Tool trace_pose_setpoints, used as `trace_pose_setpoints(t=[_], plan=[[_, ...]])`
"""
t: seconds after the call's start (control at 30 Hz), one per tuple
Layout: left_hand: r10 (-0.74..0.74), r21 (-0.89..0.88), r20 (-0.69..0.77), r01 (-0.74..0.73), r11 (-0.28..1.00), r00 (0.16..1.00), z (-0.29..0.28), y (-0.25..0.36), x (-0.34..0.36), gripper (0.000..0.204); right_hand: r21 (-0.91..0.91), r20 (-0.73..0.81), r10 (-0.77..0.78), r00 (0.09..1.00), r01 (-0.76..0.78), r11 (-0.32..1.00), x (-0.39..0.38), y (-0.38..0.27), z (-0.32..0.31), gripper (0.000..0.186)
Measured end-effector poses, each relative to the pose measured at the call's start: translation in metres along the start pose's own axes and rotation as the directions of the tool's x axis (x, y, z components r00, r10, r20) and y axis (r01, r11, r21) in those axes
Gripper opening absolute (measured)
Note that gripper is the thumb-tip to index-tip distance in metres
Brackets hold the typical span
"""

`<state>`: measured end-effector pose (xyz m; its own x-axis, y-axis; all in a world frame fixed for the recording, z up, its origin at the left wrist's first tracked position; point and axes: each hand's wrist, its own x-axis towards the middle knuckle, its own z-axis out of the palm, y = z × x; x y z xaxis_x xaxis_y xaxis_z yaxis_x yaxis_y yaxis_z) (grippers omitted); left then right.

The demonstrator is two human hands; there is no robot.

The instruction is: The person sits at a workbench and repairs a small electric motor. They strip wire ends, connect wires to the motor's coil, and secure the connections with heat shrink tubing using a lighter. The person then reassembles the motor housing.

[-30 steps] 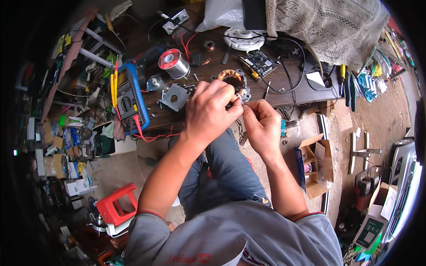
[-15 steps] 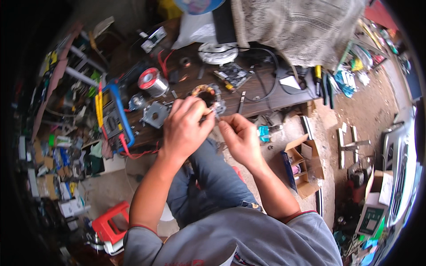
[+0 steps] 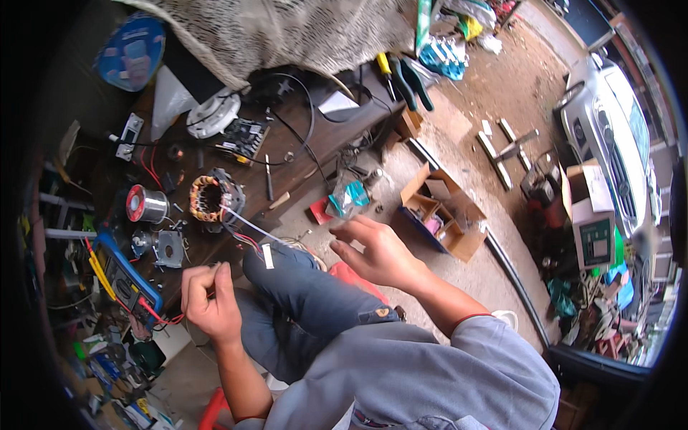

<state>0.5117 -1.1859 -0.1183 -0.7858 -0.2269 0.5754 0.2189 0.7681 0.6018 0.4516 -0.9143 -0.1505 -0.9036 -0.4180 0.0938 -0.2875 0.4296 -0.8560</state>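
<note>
Right now I am pinching the red probe lead (image 3: 166, 317) in my left hand (image 3: 209, 304) fingers, my right hand (image 3: 380, 252) hanging spread and empty, and reaching next for the motor stator (image 3: 213, 198) wires ahead on the desk (image 3: 301, 154) probably needs steady aim.

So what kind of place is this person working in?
It looks like a small repair workshop open to a dirt yard. A cluttered wooden bench holds a motor stator with copper windings, a spool of solder wire and a multimeter, with pliers at the far end.
</note>
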Motion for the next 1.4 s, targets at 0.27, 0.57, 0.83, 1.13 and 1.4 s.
trace_pose_setpoints(t=[0.27, 0.57, 0.83, 1.13, 1.4], plan=[[-0.299, -0.132, 0.177, 0.323, 0.937, 0.938, 0.001, -0.019, -0.07, 0.013, -0.471, 0.232, 0.727, 0.646, -0.579, 0.665, -0.161, 0.208, 0.036, 0.035], [-0.65, 0.271, 0.371, 0.593, 0.759, 0.663, -0.03, -0.073, -0.16, 0.019, 0.031, 0.243, 0.939, 0.244, -0.969, 0.244, -0.238, 0.448, 0.144, 0.032], [-0.828, 0.568, 0.283, 0.611, 0.551, 0.483, -0.039, -0.081, -0.17, 0.015, 0.371, 0.035, 0.999, -0.017, -0.928, -0.029, -0.224, 0.566, 0.229, 0.029], [-0.907, 0.763, 0.174, 0.53, 0.37, 0.382, -0.069, -0.072, -0.165, 0.021, 0.176, 0.105, 0.972, -0.212, -0.958, -0.228, -0.216, 0.645, 0.255, 0.05], [-0.89, 0.82, 0.101, 0.47, 0.327, 0.444, -0.125, -0.068, -0.165, 0.02, 0.1, 0.114, 0.97, -0.215, -0.969, -0.226, -0.198, 0.639, 0.267, 0.041]])
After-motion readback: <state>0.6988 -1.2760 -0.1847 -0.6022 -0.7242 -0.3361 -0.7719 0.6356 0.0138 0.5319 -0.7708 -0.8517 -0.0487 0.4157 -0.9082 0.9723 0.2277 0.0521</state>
